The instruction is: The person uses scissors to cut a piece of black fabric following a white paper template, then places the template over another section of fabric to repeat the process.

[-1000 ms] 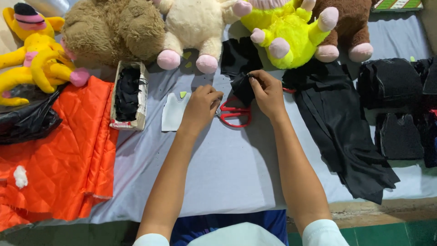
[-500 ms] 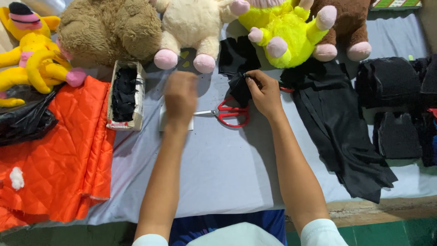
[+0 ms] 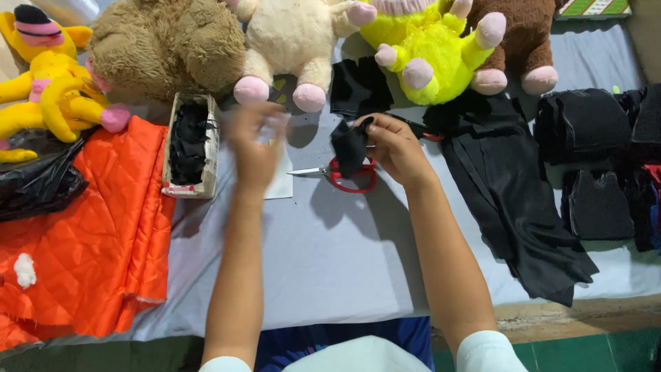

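On the grey counter (image 3: 344, 269), seen from the head camera, the widest bare stretch lies in the middle, between an orange quilted cloth (image 3: 89, 234) draped over the left part and a long black fabric length (image 3: 516, 207) on the right that runs nearly to the near edge. Five plush toys crowd the far edge: a yellow one (image 3: 41, 83) at far left, a tan one (image 3: 165, 48), a cream one with pink feet (image 3: 289, 41), a bright yellow-green one (image 3: 427, 48) and a brown one (image 3: 530, 34). One pair of red-handled scissors (image 3: 344, 173) lies flat near the centre. A small cardboard box (image 3: 189, 145) stands beside the orange cloth and holds black fabric scraps. Stacks of cut black pieces (image 3: 592, 151) fill the right edge.

The right hand (image 3: 396, 148) has its grip pinched on a small black fabric piece (image 3: 350, 145), held just above the scissors. The left hand (image 3: 256, 148) is blurred, over a white sheet (image 3: 279, 182) next to the box; its fingers look loosely spread and hold nothing I can make out.
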